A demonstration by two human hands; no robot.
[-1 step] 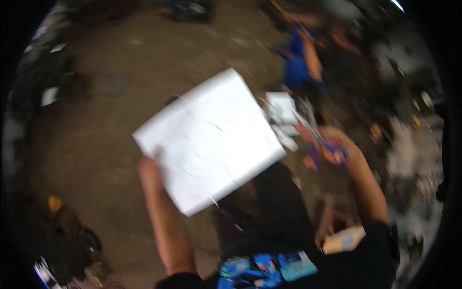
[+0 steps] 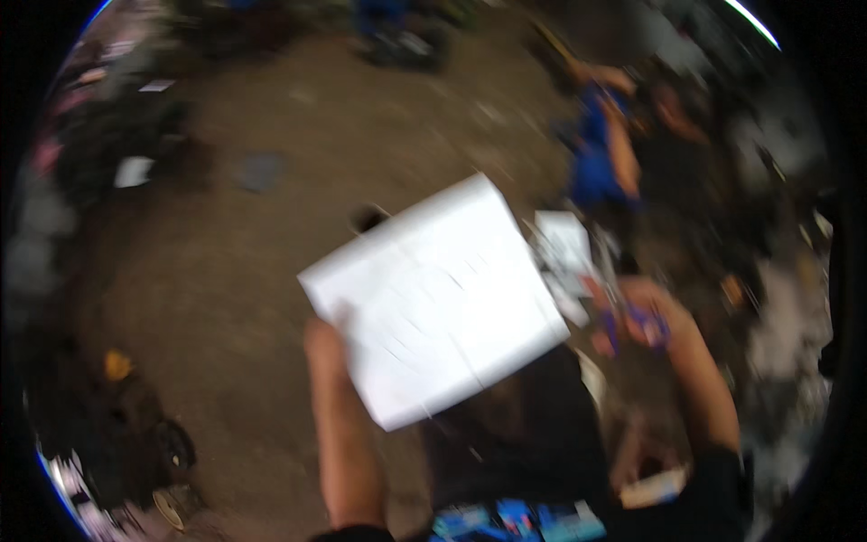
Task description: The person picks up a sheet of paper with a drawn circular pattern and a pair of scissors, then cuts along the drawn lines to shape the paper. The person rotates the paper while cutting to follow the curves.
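A white sheet of paper (image 2: 442, 307) with thin dark marks is tilted in front of me. My left hand (image 2: 327, 343) is closed on its left edge, with the thumb on top and the other fingers hidden beneath. Off the sheet's right side, my right hand (image 2: 648, 303) holds scissors (image 2: 616, 294) with purple handles. The scissor blades point up and away from me, apart from the paper. Motion blur hides how far the blades are spread.
Several white pieces (image 2: 562, 239) lie beyond the paper's right corner. Another person in blue (image 2: 596, 154) is at the far right. Brown ground (image 2: 208, 298) spreads to the left, with a grey flat piece (image 2: 260, 172) on it. A dark round object (image 2: 368, 217) shows behind the sheet.
The whole view has shifted, so the paper, scissors, both hands and the surroundings appear farther right and lower. Both hands keep their hold.
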